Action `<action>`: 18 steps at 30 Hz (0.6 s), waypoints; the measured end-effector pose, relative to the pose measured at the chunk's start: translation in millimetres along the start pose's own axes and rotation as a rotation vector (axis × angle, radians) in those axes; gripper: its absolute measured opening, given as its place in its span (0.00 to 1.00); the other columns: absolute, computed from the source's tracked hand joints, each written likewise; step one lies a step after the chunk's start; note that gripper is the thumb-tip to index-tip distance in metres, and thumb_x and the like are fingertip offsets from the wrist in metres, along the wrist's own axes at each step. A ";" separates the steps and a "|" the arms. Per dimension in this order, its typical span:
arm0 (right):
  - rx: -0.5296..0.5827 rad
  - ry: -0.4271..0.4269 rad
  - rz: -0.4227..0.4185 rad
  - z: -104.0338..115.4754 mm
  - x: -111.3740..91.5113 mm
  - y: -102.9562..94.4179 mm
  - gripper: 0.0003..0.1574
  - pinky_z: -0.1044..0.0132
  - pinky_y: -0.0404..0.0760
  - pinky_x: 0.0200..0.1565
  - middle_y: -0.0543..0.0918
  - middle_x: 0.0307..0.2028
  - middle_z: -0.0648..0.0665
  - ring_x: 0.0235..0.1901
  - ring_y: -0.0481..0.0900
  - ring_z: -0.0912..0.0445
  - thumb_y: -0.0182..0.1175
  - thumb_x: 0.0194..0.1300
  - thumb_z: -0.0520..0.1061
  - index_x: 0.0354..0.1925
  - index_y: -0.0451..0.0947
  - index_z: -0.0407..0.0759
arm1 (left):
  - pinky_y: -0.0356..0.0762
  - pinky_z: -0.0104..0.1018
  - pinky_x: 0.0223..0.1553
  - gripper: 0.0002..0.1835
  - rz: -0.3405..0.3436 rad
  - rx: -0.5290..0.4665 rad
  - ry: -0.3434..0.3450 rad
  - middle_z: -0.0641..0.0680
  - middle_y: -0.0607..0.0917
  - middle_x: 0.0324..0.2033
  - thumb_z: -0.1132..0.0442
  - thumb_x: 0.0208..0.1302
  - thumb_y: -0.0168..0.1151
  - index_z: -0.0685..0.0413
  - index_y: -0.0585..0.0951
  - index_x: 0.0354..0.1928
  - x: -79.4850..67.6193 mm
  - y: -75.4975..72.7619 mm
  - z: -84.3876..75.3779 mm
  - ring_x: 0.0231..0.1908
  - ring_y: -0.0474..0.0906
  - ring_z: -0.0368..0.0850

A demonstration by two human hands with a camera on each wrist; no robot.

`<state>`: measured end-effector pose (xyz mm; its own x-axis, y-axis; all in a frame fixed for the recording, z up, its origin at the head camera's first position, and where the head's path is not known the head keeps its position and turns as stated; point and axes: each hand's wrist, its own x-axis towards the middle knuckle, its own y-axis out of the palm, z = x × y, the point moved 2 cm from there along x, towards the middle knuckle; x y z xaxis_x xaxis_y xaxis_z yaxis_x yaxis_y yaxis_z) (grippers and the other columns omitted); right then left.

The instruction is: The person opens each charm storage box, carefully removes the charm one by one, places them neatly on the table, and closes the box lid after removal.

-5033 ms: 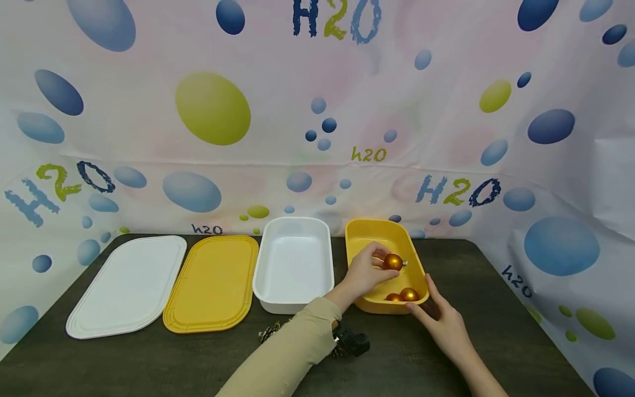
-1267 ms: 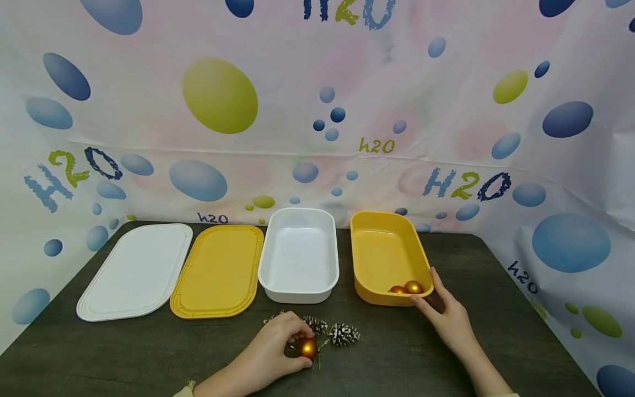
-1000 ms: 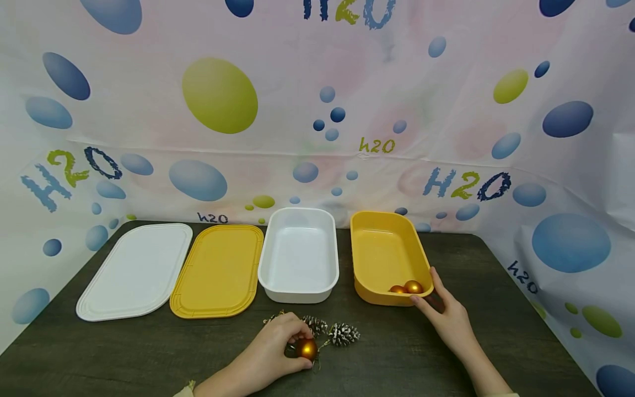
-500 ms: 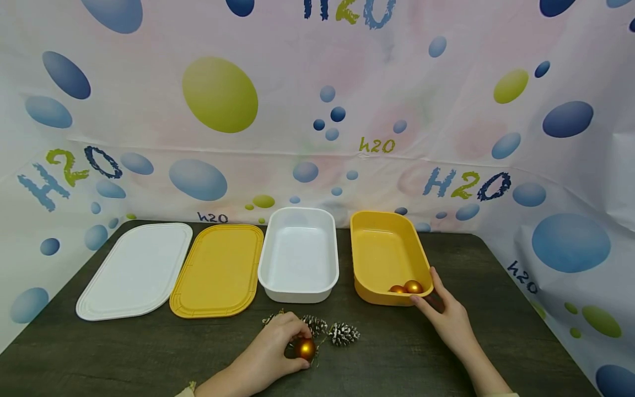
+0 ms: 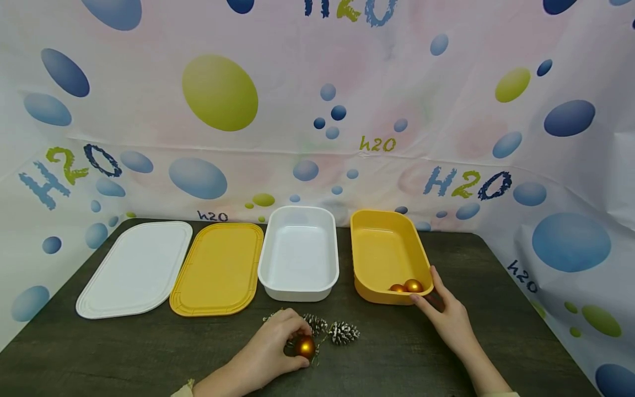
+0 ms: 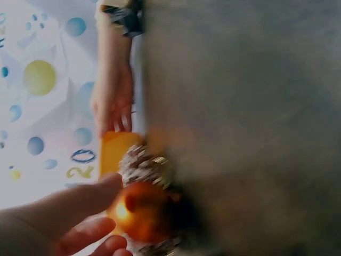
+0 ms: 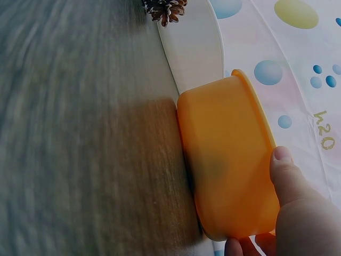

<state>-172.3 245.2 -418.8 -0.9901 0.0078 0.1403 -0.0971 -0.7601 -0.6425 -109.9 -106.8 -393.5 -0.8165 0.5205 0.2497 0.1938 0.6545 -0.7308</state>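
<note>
My left hand (image 5: 270,350) pinches a shiny orange-gold Christmas ball (image 5: 305,347) between thumb and fingers, low over the front of the table. Right behind it are snow-tipped pine cones (image 5: 343,333), partly hidden by the hand; in the left wrist view a pine cone (image 6: 141,168) shows just past the ball. My right hand (image 5: 448,320) grips the near right corner of a yellow plastic container (image 5: 387,253). Its thumb (image 7: 283,165) lies at the rim in the right wrist view. Two more gold balls (image 5: 413,285) lie in that container's near right corner.
Left of the yellow container stands a white container (image 5: 297,295). Further left lie a yellow lid (image 5: 218,270) and a white lid (image 5: 136,270), flat on the dark table (image 5: 149,353). A printed backdrop (image 5: 278,110) rises behind the table.
Five seconds ago my left hand held a gold ball over the yellow container; it has since come down left to the pine cones. Over the last second both hands stay nearly still.
</note>
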 end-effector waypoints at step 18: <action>-0.005 0.005 -0.003 1.5 -1.4 -0.7 0.53 0.55 0.71 0.52 0.52 0.71 0.33 0.65 0.60 0.36 0.60 0.65 0.58 0.75 0.41 0.51 | 0.77 0.35 0.41 0.10 -0.167 -0.153 -0.041 0.44 0.79 0.36 0.62 0.58 0.69 0.48 0.81 0.41 38.5 -61.0 -24.1 0.36 0.75 0.41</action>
<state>-170.7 244.7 -417.4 -0.9902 0.0130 0.1388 -0.1005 -0.7571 -0.6455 -140.0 -113.5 -324.0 -0.8649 0.3772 0.3312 0.1313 0.8068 -0.5760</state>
